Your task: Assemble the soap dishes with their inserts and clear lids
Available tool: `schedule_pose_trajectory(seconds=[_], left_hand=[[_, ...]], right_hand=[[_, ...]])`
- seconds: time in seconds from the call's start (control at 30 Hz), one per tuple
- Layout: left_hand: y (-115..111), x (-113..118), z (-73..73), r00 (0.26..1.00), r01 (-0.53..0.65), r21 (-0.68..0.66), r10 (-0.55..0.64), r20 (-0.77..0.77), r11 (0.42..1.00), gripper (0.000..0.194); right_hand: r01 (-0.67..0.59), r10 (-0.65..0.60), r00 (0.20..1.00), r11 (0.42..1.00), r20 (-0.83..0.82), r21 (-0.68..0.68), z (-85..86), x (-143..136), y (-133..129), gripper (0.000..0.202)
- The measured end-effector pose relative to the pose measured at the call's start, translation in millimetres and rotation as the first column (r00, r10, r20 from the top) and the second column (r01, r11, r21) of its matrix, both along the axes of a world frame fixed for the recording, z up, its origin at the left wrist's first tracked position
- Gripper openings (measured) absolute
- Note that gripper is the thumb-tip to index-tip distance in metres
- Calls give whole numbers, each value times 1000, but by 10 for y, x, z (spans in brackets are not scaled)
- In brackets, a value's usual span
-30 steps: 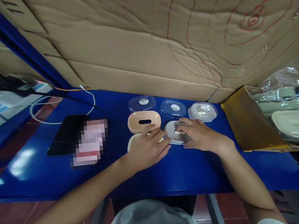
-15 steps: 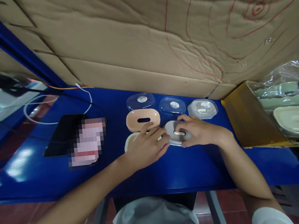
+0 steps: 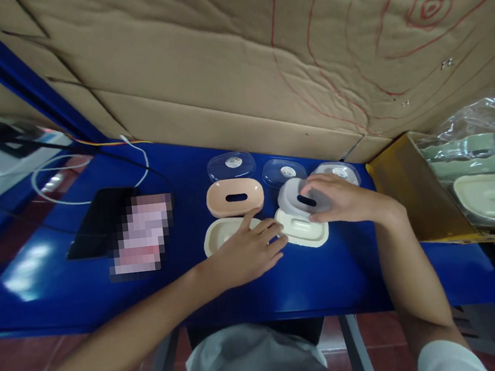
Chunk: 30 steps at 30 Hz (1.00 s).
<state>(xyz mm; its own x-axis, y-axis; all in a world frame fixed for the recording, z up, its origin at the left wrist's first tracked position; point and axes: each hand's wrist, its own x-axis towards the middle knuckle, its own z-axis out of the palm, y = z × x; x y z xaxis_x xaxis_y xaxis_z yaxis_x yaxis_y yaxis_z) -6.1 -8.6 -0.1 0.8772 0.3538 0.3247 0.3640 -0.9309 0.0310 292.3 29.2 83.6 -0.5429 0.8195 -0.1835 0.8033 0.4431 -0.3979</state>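
Note:
My right hand [image 3: 341, 198] grips a grey oval soap dish tray [image 3: 291, 195] with a dark slot in its middle. The tray is tilted above the far edge of a cream oval base [image 3: 308, 233], whose raised middle shows. My left hand [image 3: 251, 247] has its fingers spread and holds nothing; its fingertips are at the left end of that base, though contact is unclear. Under the left hand, partly hidden, lies a second cream base [image 3: 213, 239]. Behind it sits a peach slotted tray [image 3: 236, 207].
Clear lids with round stickers, one at the left [image 3: 223, 169] and one in the middle [image 3: 275, 172], lie at the back. A stickered clear piece [image 3: 350, 173] is partly behind my right hand. A cardboard box [image 3: 392, 194] holds wrapped dishes. A phone [image 3: 140, 235] and a black tablet-like slab [image 3: 95, 225] lie left.
My right hand has lifted the grey tray off the cream base and moved it back and to the right. The base is now uncovered. My left hand has barely moved.

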Motion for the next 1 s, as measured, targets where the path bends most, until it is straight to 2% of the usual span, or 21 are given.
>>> schedule_pose_trajectory(seconds=[0.2, 0.37, 0.53, 0.77, 0.87, 0.93, 1.0], left_hand=[[-159, 11, 30, 989, 147, -61, -148, -26, 987, 15], [-202, 18, 52, 979, 204, -16, -204, 10, 979, 11], [-162, -9, 61, 979, 204, 8, -203, -29, 979, 14], [-113, -23, 55, 975, 214, 29, -211, -70, 976, 12], [-101, -14, 42, 977, 206, 24, -203, -71, 978, 11], [-94, -7, 30, 981, 188, 26, -186, -59, 982, 15], [-87, -2, 19, 984, 171, 32, -169, -48, 985, 17]], right_hand=[[12, -10, 1000, 995, -17, 96, -150, -82, 77, 54], [26, -33, 999, 987, 42, 156, -247, -195, 66, 56], [-3, -9, 997, 990, 83, 142, -259, -281, 35, 52], [-10, 4, 995, 998, 101, 55, -314, -312, -7, 59], [8, -15, 996, 996, 87, 85, -284, -304, -36, 61], [9, -17, 997, 994, 75, 106, -204, -313, -91, 60], [-29, 23, 998, 995, 59, 99, -96, -347, -180, 51]])
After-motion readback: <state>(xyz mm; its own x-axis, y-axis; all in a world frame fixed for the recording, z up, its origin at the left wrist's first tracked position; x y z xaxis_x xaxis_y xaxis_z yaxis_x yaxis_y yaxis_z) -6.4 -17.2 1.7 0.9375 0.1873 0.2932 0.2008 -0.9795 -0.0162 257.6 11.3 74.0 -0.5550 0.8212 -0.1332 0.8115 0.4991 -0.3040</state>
